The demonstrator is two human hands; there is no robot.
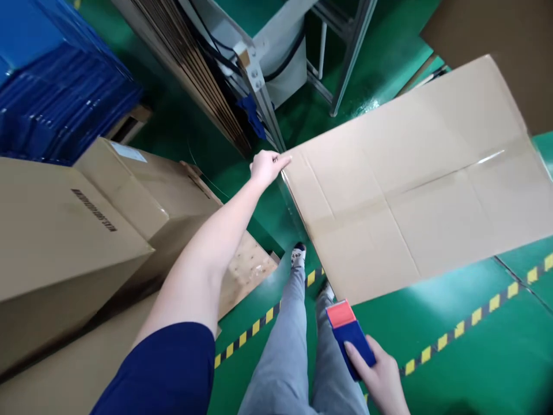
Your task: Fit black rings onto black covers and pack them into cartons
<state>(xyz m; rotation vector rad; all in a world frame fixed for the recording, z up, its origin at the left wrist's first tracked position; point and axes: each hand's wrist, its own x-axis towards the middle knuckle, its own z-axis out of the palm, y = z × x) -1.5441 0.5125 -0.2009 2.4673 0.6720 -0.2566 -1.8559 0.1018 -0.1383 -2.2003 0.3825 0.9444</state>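
Observation:
My left hand (265, 168) pinches the upper left corner of a flattened cardboard box (358, 230), thumb on its face. The sheet stretches away to the right, tilted, with crease lines and a strip of clear tape along its middle. Low in the view, my right hand (382, 374) is wrapped round a blue block-shaped tool with a red end (352, 340); its exact kind I cannot make out. That red end lies close to the sheet's lower edge. Whether they touch I cannot tell.
Cardboard boxes (52, 230) stand at the left by a wooden pallet (246, 271). Blue stacked crates or sheets (64, 104) are behind them. Upright cardboard sheets (194, 75) lean near a metal frame (259, 86). Yellow-black tape (466, 328) marks the green floor (453, 380).

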